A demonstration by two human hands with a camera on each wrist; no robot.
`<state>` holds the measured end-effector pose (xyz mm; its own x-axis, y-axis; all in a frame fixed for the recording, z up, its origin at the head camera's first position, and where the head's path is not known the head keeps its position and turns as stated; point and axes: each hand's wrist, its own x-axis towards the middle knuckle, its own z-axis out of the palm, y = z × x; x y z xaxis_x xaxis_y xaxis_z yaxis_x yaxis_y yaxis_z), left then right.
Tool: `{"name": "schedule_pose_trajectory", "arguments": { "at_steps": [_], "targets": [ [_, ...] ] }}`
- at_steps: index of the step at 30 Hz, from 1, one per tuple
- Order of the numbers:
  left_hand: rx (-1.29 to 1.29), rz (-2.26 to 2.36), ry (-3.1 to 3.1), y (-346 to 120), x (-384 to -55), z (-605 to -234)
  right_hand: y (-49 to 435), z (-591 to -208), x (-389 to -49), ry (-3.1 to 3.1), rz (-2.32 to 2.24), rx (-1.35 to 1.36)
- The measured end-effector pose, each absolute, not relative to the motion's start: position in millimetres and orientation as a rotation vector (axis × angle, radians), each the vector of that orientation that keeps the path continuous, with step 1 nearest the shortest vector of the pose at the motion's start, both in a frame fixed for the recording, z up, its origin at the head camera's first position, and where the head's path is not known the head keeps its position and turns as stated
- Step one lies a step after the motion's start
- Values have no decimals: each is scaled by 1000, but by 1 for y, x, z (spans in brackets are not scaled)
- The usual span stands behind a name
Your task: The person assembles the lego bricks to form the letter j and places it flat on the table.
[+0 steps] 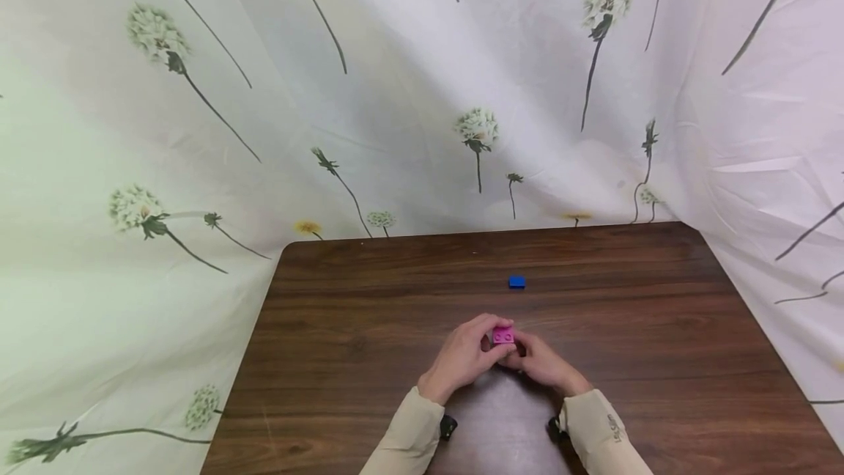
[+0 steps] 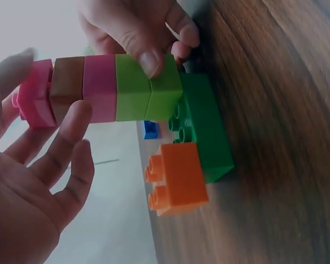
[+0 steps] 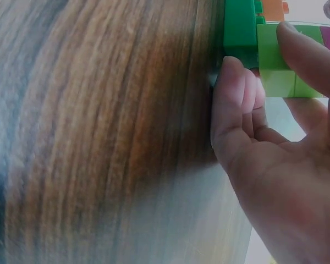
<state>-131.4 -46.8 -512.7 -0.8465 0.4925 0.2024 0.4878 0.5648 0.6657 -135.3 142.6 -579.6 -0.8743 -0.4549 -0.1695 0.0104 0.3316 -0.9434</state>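
A tower of toy bricks stands on the wooden table (image 1: 369, 328) in front of me. Its wide green base (image 2: 206, 126) carries an orange brick (image 2: 176, 179) and a column of lime bricks (image 2: 146, 93), a pink one, a brown one and a pink top brick (image 1: 503, 335). My left hand (image 1: 486, 343) holds the upper part of the column between thumb and fingers. My right hand (image 1: 525, 350) grips the lower part, with its thumb (image 3: 308, 55) on the lime bricks and its fingers beside the green base (image 3: 239, 30).
A single small blue brick (image 1: 517, 282) lies on the table beyond the hands, towards the far edge. A white curtain (image 1: 422, 94) printed with dandelions hangs round the back and both sides of the table.
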Motion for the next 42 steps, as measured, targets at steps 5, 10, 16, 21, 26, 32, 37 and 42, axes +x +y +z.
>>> {"name": "schedule_pose_trajectory", "arguments": {
  "at_steps": [5, 10, 16, 21, 26, 32, 37, 42],
  "targets": [
    [812, 1312, 2711, -45, -131, -516, 142, -579, -134, 2208, -1550, -369],
    [645, 1450, 2616, -44, -132, -521, 141, -577, -134, 2203, -1540, -336],
    [448, 1593, 2482, -42, -131, -525, 140, -576, -135, 2201, -1551, -321],
    [396, 1656, 2442, -40, -130, -527, 140, -575, -134, 2204, -1555, -321],
    [389, 1659, 2449, -41, -131, -530, 140, -577, -135, 2214, -1544, -332],
    [396, 1623, 2423, -40, -132, -528, 142, -578, -135, 2222, -1539, -329],
    [423, 1601, 2429, -40, -132, -525, 141, -578, -134, 2237, -1524, -340],
    [458, 1619, 2465, -40, -132, -527, 140, -580, -134, 2262, -1511, -366]
  ]
}}
